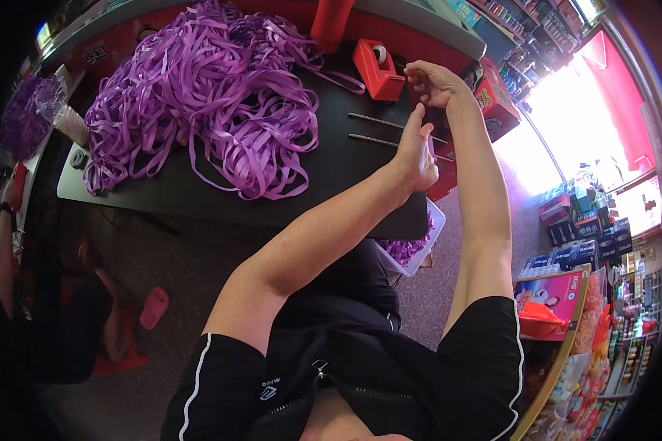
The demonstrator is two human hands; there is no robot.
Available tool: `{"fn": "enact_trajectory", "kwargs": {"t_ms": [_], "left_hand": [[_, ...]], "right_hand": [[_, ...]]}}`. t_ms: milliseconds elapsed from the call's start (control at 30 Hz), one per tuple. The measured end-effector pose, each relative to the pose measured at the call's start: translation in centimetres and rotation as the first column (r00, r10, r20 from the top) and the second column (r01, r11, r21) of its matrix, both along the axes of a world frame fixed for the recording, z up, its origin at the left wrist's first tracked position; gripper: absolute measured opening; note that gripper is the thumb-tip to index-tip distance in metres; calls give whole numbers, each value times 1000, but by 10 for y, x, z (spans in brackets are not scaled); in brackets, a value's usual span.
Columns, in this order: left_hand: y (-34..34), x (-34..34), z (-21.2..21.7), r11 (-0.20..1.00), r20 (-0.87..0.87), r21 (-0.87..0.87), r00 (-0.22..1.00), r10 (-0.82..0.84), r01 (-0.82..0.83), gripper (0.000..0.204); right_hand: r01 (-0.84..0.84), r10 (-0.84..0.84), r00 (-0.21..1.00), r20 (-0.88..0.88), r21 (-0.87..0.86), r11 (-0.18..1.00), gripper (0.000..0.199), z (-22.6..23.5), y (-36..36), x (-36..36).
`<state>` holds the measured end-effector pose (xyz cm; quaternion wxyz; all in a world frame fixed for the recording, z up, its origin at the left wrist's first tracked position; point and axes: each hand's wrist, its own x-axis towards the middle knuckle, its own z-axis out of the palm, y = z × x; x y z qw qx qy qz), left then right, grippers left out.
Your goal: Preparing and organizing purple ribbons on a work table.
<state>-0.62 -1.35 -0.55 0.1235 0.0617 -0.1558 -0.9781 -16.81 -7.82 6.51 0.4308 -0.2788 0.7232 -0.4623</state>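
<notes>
Right hand (pixel 432 82) is up at the far edge of the black table (pixel 198 195), fingers curled in and pinched together on something too thin to make out, just right of the red tape dispenser (pixel 379 70); that dispenser is a blocky, glossy plastic wedge with a pale roll of tape seated in its top; left hand (pixel 417 151) sits nearer than the dispenser and a little to its right, fingers straight and pressed together, pointing up toward the right hand, nothing visibly clamped in it, so it reads as loose, though its palm side is hidden; under that hand, two thin dark rods (pixel 379 130) lie flat and roughly parallel on the matte tabletop, nearer than the dispenser; left of the dispenser sprawls a big heap of purple ribbon (pixel 206 103), flat shiny strips, looped and tangled, spilling over most of the table; a stray strip trails from the heap toward the dispenser's base; nearer than the dispenser, below the table's edge, a white plastic tub (pixel 428 246) holds more purple scraps; right of the dispenser sits a red printed carton (pixel 496 103); far left of it, beyond the heap, a pale cone-shaped spool (pixel 72 125) rests at the table's corner.
</notes>
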Motion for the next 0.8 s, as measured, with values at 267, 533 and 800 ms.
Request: {"fn": "enact_trajectory", "kwargs": {"t_ms": [267,533,800], "left_hand": [[2,-2,-1,999,-21,-28,999,-30,30,105],[1,1,3,1000,-34,2,999,-17,17,103],[0,12,8,1000,-99,16,995,-4,6,89]], "right_hand": [[-11,11,999,51,11,1000,24,-34,1,-19],[-6,1,997,-75,-61,998,20,-49,-1,-14],[44,-75,986,-147,-204,978,22,-53,2,11]]}}
